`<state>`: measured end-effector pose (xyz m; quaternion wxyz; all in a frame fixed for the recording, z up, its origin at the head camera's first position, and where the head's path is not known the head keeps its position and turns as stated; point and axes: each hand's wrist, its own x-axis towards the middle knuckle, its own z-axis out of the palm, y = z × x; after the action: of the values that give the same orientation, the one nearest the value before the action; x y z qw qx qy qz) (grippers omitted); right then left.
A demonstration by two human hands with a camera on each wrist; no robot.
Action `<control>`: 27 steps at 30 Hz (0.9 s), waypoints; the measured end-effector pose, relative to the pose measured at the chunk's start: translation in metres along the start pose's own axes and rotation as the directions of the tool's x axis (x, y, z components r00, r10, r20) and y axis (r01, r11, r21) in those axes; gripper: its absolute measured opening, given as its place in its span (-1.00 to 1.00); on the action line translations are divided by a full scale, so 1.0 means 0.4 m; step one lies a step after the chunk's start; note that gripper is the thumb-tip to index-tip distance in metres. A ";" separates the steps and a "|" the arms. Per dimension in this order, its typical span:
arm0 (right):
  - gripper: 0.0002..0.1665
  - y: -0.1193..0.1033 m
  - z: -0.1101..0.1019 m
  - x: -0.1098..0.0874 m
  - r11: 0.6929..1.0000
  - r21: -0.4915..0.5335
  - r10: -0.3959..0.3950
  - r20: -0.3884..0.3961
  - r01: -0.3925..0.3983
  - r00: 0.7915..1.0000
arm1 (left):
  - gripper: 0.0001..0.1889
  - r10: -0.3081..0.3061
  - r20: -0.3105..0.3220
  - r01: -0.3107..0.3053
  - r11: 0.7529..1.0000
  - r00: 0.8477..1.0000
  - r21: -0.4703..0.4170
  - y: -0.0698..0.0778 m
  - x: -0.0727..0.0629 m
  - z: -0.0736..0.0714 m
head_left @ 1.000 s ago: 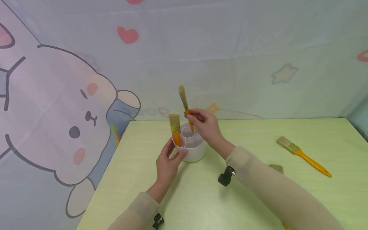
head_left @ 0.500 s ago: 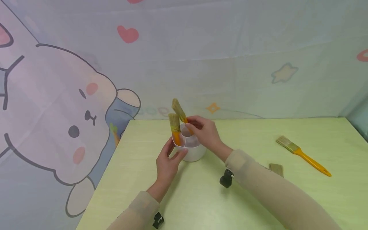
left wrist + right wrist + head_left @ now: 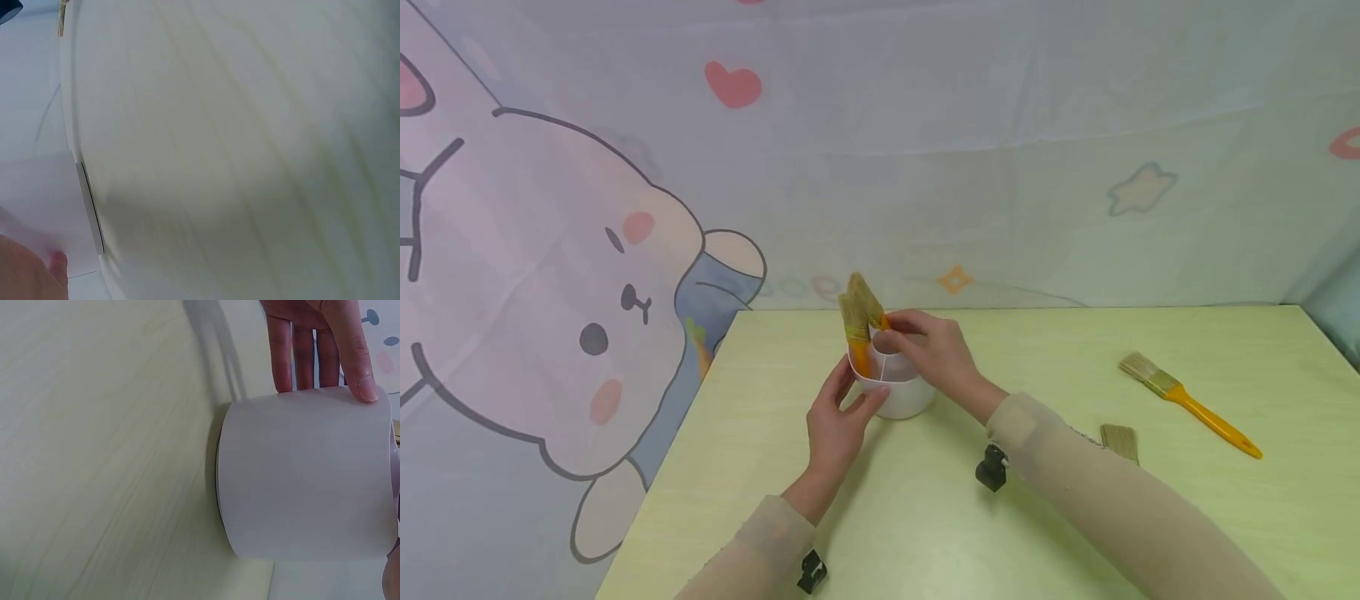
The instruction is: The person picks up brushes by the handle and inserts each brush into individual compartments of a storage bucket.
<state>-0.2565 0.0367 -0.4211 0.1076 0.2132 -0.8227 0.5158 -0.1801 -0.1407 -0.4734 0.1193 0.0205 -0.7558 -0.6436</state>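
Note:
A white round holder [image 3: 907, 402] with inner dividers and a small central ring stands on the table. My left hand [image 3: 837, 427] grips its near left side, thumb on the front wall; the right wrist view shows those fingers [image 3: 302, 362] along the wall. In the left compartment a paintbrush [image 3: 855, 322] leans with pale bristles up and orange handle down. My right hand [image 3: 938, 348] pinches the orange handle of a second paintbrush [image 3: 867, 297] above the holder's far side. Its bristles tilt left, behind the first brush's bristles; the lower handle is hidden by my fingers.
Another paintbrush [image 3: 1195, 407] with an orange handle lies on the right of the table [image 3: 1045, 358]. One more paintbrush [image 3: 1120, 442] shows only its bristles beyond my right sleeve [image 3: 1097, 492]. A printed cloth [image 3: 925, 167] hangs behind the table's far edge.
My right hand has lowered the second paintbrush toward the holder, and its bristles have tilted left, coming down behind the first brush. The left hand and holder have stayed in place.

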 end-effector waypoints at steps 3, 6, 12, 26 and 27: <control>-0.66 -0.003 0.003 0.002 1.000 0.001 -0.007 0.012 0.007 1.000 | -0.21 0.007 -0.001 -0.007 1.000 1.000 -0.009 0.000 0.001 0.000; -0.64 -0.005 0.007 0.005 1.000 0.021 -0.012 0.033 0.011 0.999 | -0.22 0.019 -0.008 -0.019 1.000 1.000 -0.013 0.000 0.001 0.000; -0.55 0.000 0.002 0.006 1.000 -0.019 -0.022 0.047 0.023 0.999 | -0.23 0.019 -0.017 -0.020 1.000 1.000 -0.012 -0.001 0.000 0.001; -0.38 0.003 -0.062 0.009 0.991 -0.129 -0.002 0.124 0.018 0.992 | -0.22 -0.005 -0.010 0.005 1.000 1.000 -0.022 0.003 -0.002 -0.002; -0.38 0.003 -0.070 0.010 0.990 -0.137 -0.007 0.134 0.026 0.991 | -0.22 -0.006 -0.011 0.006 1.000 1.000 -0.020 0.005 -0.002 -0.003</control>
<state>-0.2618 0.0611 -0.4080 0.0713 0.2459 -0.8600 0.4414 -0.1788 -0.1412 -0.4716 0.1216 0.0249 -0.7485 -0.6514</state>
